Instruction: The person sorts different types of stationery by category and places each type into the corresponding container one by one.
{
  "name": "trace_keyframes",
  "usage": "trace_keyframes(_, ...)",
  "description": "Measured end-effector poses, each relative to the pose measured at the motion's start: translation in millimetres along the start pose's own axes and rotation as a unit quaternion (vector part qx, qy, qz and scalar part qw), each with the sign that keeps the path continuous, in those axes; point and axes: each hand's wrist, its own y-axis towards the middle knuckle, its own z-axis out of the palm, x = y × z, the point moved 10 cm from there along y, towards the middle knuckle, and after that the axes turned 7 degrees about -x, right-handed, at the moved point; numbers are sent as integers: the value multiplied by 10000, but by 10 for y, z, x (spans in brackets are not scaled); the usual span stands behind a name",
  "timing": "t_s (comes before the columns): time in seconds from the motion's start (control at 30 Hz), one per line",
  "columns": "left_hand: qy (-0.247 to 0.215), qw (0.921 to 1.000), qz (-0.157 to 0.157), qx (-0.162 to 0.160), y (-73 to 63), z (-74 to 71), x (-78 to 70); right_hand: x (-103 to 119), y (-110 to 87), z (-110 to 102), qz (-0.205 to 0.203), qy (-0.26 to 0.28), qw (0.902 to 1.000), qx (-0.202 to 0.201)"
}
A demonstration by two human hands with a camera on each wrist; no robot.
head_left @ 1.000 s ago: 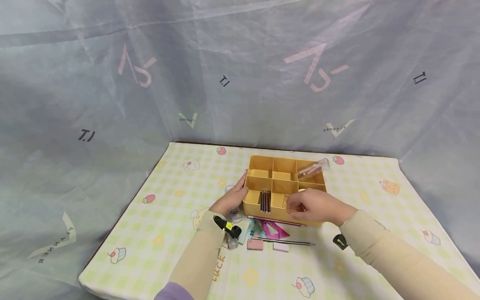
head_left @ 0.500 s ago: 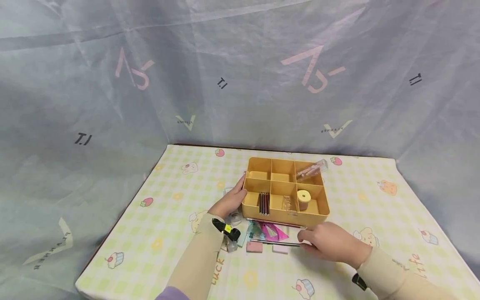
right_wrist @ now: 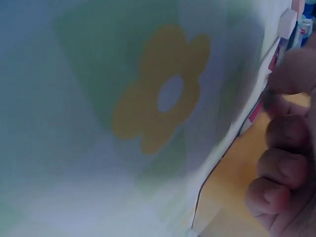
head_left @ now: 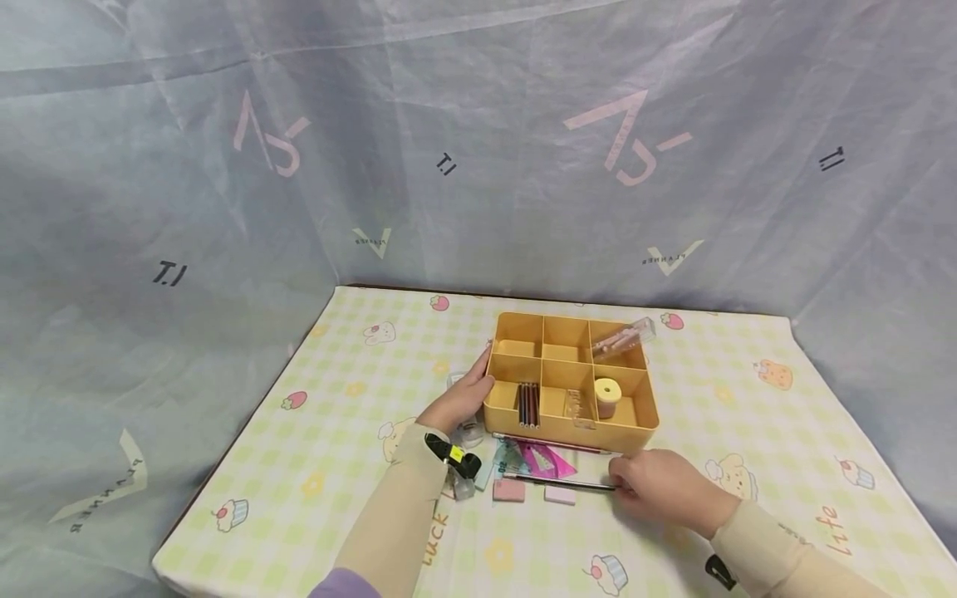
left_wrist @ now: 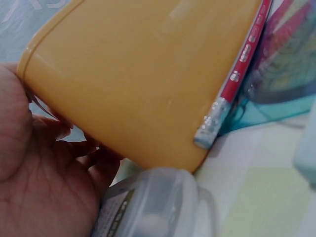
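A yellow six-compartment organizer box (head_left: 576,433) stands on the table. My left hand (head_left: 458,403) grips its left side, thumb at the rim; in the left wrist view the fingers (left_wrist: 101,165) bend along its wall. My right hand (head_left: 669,490) pinches the right end of a dark pencil (head_left: 557,482) lying in front of the box. In the right wrist view the fingers (right_wrist: 284,165) are curled, and the pencil is mostly hidden. A red pencil (head_left: 549,443) lies along the box's front wall, its eraser end close up in the left wrist view.
Inside the box are dark pencils (head_left: 528,404), a yellow-lidded container (head_left: 607,397), a small clear item (head_left: 574,405) and a clear case (head_left: 626,338). In front lie a pink set square (head_left: 544,461), a pink eraser (head_left: 509,491) and a pale eraser (head_left: 559,496). A clear container (left_wrist: 153,202) touches the box.
My right hand has left the box's front right compartments, come down to the table and taken the dark pencil's end. The yellow-lidded container is now uncovered. My left hand stays at the box.
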Motion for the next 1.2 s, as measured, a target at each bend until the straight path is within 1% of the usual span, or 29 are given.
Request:
trace_keyframes(0.03, -14, 10000, -3, 9, -1, 1, 1, 6, -5, -35, 1, -77, 9999, -84)
trace_keyframes(0.07, -22, 10000, -20, 15, -3, 2, 6, 25, -9, -92, -52, -135, 9996, -257)
trace_keyframes(0.13, -35, 10000, -44, 36, -4, 3, 21, 95, -18, -260, -279, -176, 9961, -816)
trace_keyframes(0.17, -51, 10000, -42, 40, -7, 2, 25, 143, -24, -372, -436, -168, 9920, -1177)
trace_keyframes(0.2, -69, 9999, -59, 51, -7, 3, 33, 197, -31, -496, -616, -132, 9856, -1569)
trace_keyframes(0.27, -82, 9999, -93, 58, -7, 1, 45, 293, -47, -757, -970, 42, 9675, -2334)
trace_keyframes(0.33, -94, 9998, -143, 70, -9, 1, 51, 334, -33, -994, -1130, 400, 9529, -2784)
trace_keyframes(0.4, -60, 9999, -144, 46, -6, -1, 45, 315, 10, -1210, -1164, 914, 9410, -3045)
trace_keyframes(0.5, 35, 9999, -130, -2, -2, -3, 38, 204, 96, -1495, -950, 1767, 9258, -3205)
trace_keyframes(0.6, 133, 9998, -108, -40, 9, -2, 43, 70, 183, -1766, -634, 2528, 9000, -3493)
trace_keyframes(0.63, 142, 9998, -119, -36, 11, -2, 48, 21, 218, -1843, -481, 2689, 8917, -3608)
trace_keyframes(0.7, 137, 9998, -104, -33, 17, -6, 51, -43, 309, -1977, -247, 2952, 8718, -3901)
trace_keyframes(0.73, 155, 9998, -105, -40, 16, -12, 49, -62, 374, -2012, -167, 3010, 8650, -4011)
trace_keyframes(0.77, 174, 9998, -117, -40, 14, -17, 48, -68, 453, -2024, -108, 2940, 8650, -4063)
trace_keyframes(0.8, 183, 9998, -113, -51, 14, -22, 46, -60, 544, -2011, -54, 2815, 8696, -4055)
trace_keyframes(0.83, 179, 9998, -99, -64, 12, -28, 39, -34, 645, -1974, -17, 2641, 8780, -3993)
trace_keyframes(0.87, 180, 9998, -79, -87, 11, -33, 36, 5, 752, -1920, -6, 2409, 8903, -3864)
trace_keyframes(0.93, 170, 9998, -82, -105, 4, -35, 32, 88, 958, -1756, -10, 1780, 9206, -3475)
trace_keyframes(0.97, 138, 9998, -77, -102, 2, -30, 32, 132, 1049, -1668, -25, 1452, 9341, -3260)
trace_keyframes(1.0, 98, 9999, -61, -95, 0, -25, 29, 166, 1130, -1577, -21, 1216, 9446, -3048)
trace_keyframes(1.03, 58, 9999, -54, -75, -1, -18, 25, 193, 1202, -1492, -18, 1031, 9526, -2861)
trace_keyframes(1.1, -30, 10000, -35, -34, -4, -4, 15, 227, 1313, -1340, 22, 715, 9646, -2538)
trace_keyframes(1.13, -54, 10000, -27, -24, -5, -1, 7, 243, 1357, -1275, 22, 618, 9686, -2406)
trace_keyframes(1.2, -96, 9999, -40, 2, -6, 1, -1, 275, 1423, -1178, -29, 500, 9735, -2231)
